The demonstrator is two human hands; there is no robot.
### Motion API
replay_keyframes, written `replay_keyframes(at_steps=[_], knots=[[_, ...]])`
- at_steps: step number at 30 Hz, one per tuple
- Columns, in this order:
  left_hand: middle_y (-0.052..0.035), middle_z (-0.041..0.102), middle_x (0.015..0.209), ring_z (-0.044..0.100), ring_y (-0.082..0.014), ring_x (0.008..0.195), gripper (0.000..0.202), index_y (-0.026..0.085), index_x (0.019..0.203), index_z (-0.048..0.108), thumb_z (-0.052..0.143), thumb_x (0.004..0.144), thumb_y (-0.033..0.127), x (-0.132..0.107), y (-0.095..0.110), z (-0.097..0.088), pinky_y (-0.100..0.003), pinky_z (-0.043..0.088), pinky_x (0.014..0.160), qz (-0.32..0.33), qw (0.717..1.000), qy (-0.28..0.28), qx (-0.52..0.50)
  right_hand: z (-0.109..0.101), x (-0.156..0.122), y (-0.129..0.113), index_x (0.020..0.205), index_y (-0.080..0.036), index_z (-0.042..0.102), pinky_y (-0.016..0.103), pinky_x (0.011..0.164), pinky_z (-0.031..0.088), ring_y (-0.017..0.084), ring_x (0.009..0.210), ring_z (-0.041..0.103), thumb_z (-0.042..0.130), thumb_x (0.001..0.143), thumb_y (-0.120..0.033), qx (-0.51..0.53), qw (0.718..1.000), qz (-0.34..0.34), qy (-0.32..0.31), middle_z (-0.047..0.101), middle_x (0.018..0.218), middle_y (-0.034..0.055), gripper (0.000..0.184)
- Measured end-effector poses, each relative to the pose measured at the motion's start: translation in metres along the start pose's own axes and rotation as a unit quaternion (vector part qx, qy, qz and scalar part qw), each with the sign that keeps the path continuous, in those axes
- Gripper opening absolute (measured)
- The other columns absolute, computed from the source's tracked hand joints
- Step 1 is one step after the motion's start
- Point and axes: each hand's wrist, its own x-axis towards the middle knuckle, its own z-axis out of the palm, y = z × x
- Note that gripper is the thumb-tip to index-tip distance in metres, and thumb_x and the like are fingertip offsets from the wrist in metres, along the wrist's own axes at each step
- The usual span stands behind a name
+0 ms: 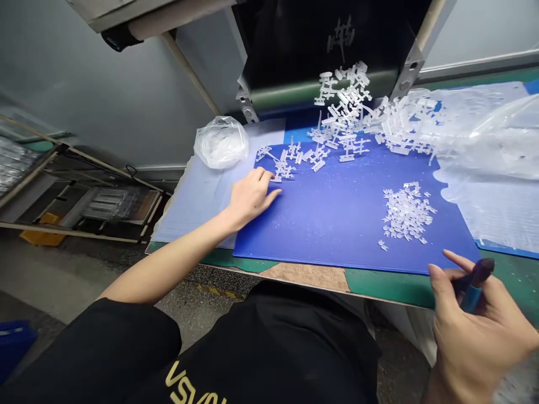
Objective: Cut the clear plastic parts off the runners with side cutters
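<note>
My left hand (252, 196) reaches over the left part of a blue sheet (324, 224). Its thumb is held apart from the fingers, and the fingertips are at the edge of a small clear plastic sprue (284, 170); I cannot tell if they touch it. Closed low at the right, off the sheet's front edge, my right hand (480, 320) grips a tool with a blue and dark handle (472, 296); its working end is hidden. A pile of small clear plastic pieces (406, 213) lies on the sheet's right part.
A heap of clear sprues (347, 106) rises at the back against a black chute (311, 50). A plastic bag (222, 143) stands at the back left. Clear plastic sheeting (497, 146) covers the right side. A rack (113, 205) is off to the left.
</note>
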Motion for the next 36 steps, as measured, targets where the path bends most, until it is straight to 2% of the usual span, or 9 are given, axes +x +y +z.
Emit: replay_keyframes(at_steps=[2,4,10,16,21,25,30,33,36], knots=[[-0.0179,0.07,0.129,0.065,-0.0312,0.118,0.039,0.014,0.133,0.063,0.061,0.105,0.04,0.011,-0.026,0.014,-0.038,0.05,0.084,0.016,1.0,-0.006,-0.006,0.015,0.016,-0.024,0.12,-0.027,0.081,0.045,0.088,0.049,0.029,0.091,0.067,0.078,0.096,-0.047,-0.001,1.0,0.026,-0.004,0.077,0.109,0.0081,0.031],[-0.0151,0.072,0.124,0.067,-0.029,0.114,0.033,0.016,0.128,0.067,0.062,0.104,0.039,0.025,-0.038,0.026,-0.037,0.05,0.088,0.045,0.999,-0.017,-0.019,0.034,0.033,-0.045,0.115,-0.028,0.083,0.042,0.086,0.05,0.024,0.084,0.066,0.08,0.093,-0.051,0.031,0.997,0.026,-0.071,0.075,0.098,0.0043,0.031],[-0.0144,0.075,0.101,0.068,-0.0241,0.093,0.028,0.013,0.099,0.073,0.055,0.107,0.034,0.035,-0.038,0.033,-0.035,0.048,0.08,0.094,0.993,0.013,-0.074,0.112,0.087,-0.085,0.112,-0.025,0.083,0.036,0.067,0.047,0.016,0.065,0.056,0.083,0.091,-0.048,0.131,0.949,0.002,-0.288,0.064,0.076,-0.0006,0.032],[-0.0125,0.078,0.109,0.071,-0.0211,0.099,0.032,0.015,0.112,0.074,0.048,0.11,0.033,0.001,-0.039,0.013,-0.035,0.053,0.087,0.104,0.974,0.086,-0.18,0.189,0.114,-0.112,0.12,-0.027,0.083,0.04,0.088,0.056,0.019,0.087,0.066,0.097,0.074,-0.041,0.165,0.936,-0.059,-0.304,0.07,0.122,0.0069,0.05],[-0.0069,0.077,0.097,0.068,-0.0157,0.089,0.02,0.017,0.106,0.078,0.063,0.103,0.03,-0.008,-0.032,-0.001,-0.031,0.055,0.083,0.075,0.881,0.147,-0.443,0.205,0.1,-0.123,0.095,-0.023,0.081,0.034,0.07,0.054,0.016,0.069,0.061,0.089,0.086,-0.047,0.221,0.912,-0.032,-0.344,0.068,0.078,0.0008,0.027],[-0.0054,0.075,0.099,0.068,-0.0143,0.087,0.026,0.018,0.107,0.077,0.063,0.104,0.04,-0.009,-0.026,0.003,-0.029,0.055,0.079,-0.028,0.811,0.075,-0.579,0.201,0.093,-0.125,0.102,-0.024,0.078,0.031,0.064,0.052,0.013,0.067,0.059,0.085,0.091,-0.043,0.284,0.903,0.012,-0.322,0.067,0.085,0.0006,0.024],[-0.0075,0.073,0.117,0.068,-0.0217,0.104,0.031,0.021,0.11,0.073,0.06,0.104,0.049,0.003,-0.061,0.013,-0.036,0.05,0.09,-0.08,0.933,0.04,-0.349,0.207,0.11,-0.107,0.095,-0.023,0.077,0.029,0.062,0.05,0.012,0.067,0.058,0.092,0.083,-0.034,0.313,0.916,0.044,-0.249,0.064,0.083,-0.0005,0.022],[-0.0068,0.072,0.109,0.065,-0.0216,0.092,0.04,0.022,0.124,0.066,0.069,0.097,0.051,0.026,-0.094,0.018,-0.036,0.047,0.081,-0.18,0.942,0.049,-0.278,0.216,0.123,-0.094,0.088,-0.022,0.072,0.029,0.058,0.049,0.012,0.063,0.057,0.093,0.08,-0.04,0.327,0.916,0.067,-0.223,0.062,0.082,-0.001,0.029],[-0.0073,0.072,0.11,0.065,-0.0246,0.098,0.057,0.024,0.14,0.061,0.076,0.091,0.051,0.055,-0.113,0.028,-0.036,0.046,0.081,-0.176,0.948,0.047,-0.259,0.219,0.129,-0.087,0.091,-0.023,0.073,0.03,0.06,0.05,0.013,0.065,0.059,0.093,0.079,-0.044,0.313,0.927,0.064,-0.195,0.063,0.084,-0.0005,0.031]])
